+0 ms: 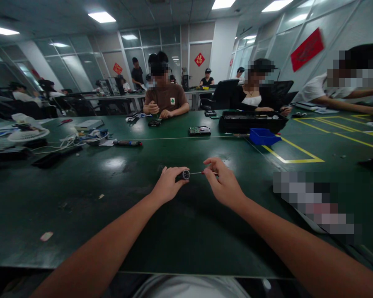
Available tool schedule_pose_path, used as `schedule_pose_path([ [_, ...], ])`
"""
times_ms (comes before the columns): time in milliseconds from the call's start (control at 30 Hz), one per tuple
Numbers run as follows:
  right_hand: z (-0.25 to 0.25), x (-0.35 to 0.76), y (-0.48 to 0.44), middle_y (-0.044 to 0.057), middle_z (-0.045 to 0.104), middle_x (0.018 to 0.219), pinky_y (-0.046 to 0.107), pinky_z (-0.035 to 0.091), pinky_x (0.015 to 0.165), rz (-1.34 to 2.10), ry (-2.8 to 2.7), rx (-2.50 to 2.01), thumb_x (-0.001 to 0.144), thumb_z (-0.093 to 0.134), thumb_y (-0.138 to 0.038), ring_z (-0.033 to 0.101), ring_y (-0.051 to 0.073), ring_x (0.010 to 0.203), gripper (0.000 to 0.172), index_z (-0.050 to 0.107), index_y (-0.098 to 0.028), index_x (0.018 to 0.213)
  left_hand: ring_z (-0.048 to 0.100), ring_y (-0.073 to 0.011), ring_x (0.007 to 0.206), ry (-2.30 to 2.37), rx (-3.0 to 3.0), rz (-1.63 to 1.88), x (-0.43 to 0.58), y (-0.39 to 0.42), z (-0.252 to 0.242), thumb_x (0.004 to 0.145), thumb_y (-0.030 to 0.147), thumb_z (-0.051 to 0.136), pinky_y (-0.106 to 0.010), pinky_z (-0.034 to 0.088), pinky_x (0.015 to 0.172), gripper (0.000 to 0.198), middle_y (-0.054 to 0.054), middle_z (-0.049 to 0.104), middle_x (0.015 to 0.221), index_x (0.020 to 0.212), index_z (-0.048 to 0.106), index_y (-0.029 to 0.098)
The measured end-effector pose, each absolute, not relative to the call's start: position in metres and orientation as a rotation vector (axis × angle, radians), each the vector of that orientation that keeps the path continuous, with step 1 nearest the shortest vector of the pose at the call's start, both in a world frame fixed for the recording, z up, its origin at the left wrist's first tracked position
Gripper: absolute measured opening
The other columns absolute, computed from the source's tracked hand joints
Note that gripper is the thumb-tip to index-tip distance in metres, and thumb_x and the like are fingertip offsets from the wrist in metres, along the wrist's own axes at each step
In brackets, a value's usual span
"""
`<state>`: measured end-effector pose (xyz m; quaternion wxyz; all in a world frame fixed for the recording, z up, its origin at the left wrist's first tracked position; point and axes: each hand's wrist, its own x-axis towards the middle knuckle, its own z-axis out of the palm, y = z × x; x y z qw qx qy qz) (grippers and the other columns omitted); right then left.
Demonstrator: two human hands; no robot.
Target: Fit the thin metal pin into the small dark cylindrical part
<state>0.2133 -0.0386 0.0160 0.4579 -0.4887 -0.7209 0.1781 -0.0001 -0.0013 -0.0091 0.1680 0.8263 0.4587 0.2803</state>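
Observation:
Near the middle of the green table, my left hand [168, 182] is closed around a small dark cylindrical part [185, 175] with a pale ring at its end. Just to the right, my right hand [223, 182] grips a screwdriver [195, 173] by its red handle. The thin metal shaft points left and its tip meets the side of the dark part, or comes very close to it. Most of the handle is hidden in my right fingers. Both forearms reach in from the bottom edge.
The green table [136, 240] spreads in front. A blue bin [263, 136] stands beside a black casing [251, 122]. A hard drive [199, 130] lies ahead, a dark tool-like object [127, 143] to its left. Cables [62, 144] and a white fan-like part [29, 131] sit left. Co-workers sit opposite.

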Motion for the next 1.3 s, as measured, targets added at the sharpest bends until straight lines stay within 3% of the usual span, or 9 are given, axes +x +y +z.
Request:
schedule_pose_path([
  [167, 0.016, 0.213, -0.039, 0.001, 0.066, 0.076, 0.032, 0.038, 0.057, 0.496, -1.731, -1.257, 0.100, 0.042, -0.038, 0.059, 0.019, 0.061, 0.022, 0.060, -0.024, 0.103, 0.061, -0.0278, 0.115, 1.313, 2.359, 0.788, -0.001, -0.002, -0.008, 0.090, 0.026, 0.066, -0.057, 0.030, 0.111, 0.035, -0.007, 0.070, 0.122, 0.125, 0.063, 0.026],
  [267, 0.011, 0.212, -0.034, 0.002, 0.067, 0.081, 0.033, 0.042, 0.061, 0.596, -1.592, -1.215, 0.095, 0.051, -0.035, 0.060, 0.019, 0.067, 0.017, 0.058, -0.023, 0.106, 0.061, -0.0284, 0.116, 1.351, 2.353, 0.779, 0.000, -0.002, -0.009, 0.089, 0.025, 0.067, -0.058, 0.029, 0.112, 0.036, -0.006, 0.070, 0.121, 0.125, 0.064, 0.027],
  [433, 0.000, 0.213, -0.018, 0.004, 0.068, 0.082, 0.036, 0.051, 0.073, 0.878, -1.297, -1.083, 0.086, 0.064, -0.043, 0.063, 0.019, 0.074, 0.022, 0.064, -0.021, 0.091, 0.060, -0.0277, 0.116, 1.376, 2.325, 0.831, 0.000, 0.000, -0.008, 0.089, 0.024, 0.067, -0.053, 0.035, 0.109, 0.036, -0.006, 0.069, 0.124, 0.125, 0.064, 0.026],
  [533, -0.004, 0.217, -0.009, 0.003, 0.065, 0.072, 0.039, 0.055, 0.071, 1.183, -1.015, -1.009, 0.083, 0.067, -0.049, 0.061, 0.018, 0.066, 0.029, 0.064, -0.020, 0.084, 0.059, -0.0263, 0.119, 1.340, 2.342, 0.870, -0.001, 0.001, -0.005, 0.091, 0.024, 0.065, -0.055, 0.029, 0.113, 0.036, -0.005, 0.068, 0.126, 0.127, 0.062, 0.028],
  [600, -0.006, 0.220, -0.006, 0.002, 0.063, 0.069, 0.037, 0.055, 0.070, 1.214, -0.952, -1.000, 0.082, 0.069, -0.048, 0.059, 0.016, 0.063, 0.029, 0.063, -0.020, 0.082, 0.058, -0.0267, 0.121, 1.358, 2.336, 0.852, -0.001, 0.001, -0.004, 0.091, 0.023, 0.065, -0.059, 0.024, 0.115, 0.036, -0.004, 0.068, 0.127, 0.127, 0.062, 0.028],
  [967, 0.005, 0.217, -0.023, 0.004, 0.067, 0.080, 0.034, 0.049, 0.068, 0.673, -1.365, -1.104, 0.096, 0.052, -0.042, 0.061, 0.018, 0.071, 0.023, 0.062, -0.021, 0.094, 0.059, -0.0273, 0.117, 1.345, 2.327, 0.799, 0.002, 0.000, -0.007, 0.090, 0.026, 0.066, -0.056, 0.028, 0.114, 0.037, -0.005, 0.069, 0.123, 0.127, 0.062, 0.026],
  [1300, 0.007, 0.215, -0.026, 0.004, 0.070, 0.080, 0.032, 0.050, 0.067, 0.633, -1.462, -1.115, 0.096, 0.054, -0.043, 0.064, 0.018, 0.072, 0.025, 0.064, -0.020, 0.096, 0.060, -0.0265, 0.116, 1.328, 2.343, 0.798, 0.002, -0.003, -0.005, 0.091, 0.028, 0.066, -0.053, 0.031, 0.111, 0.037, -0.004, 0.070, 0.124, 0.128, 0.062, 0.027],
])
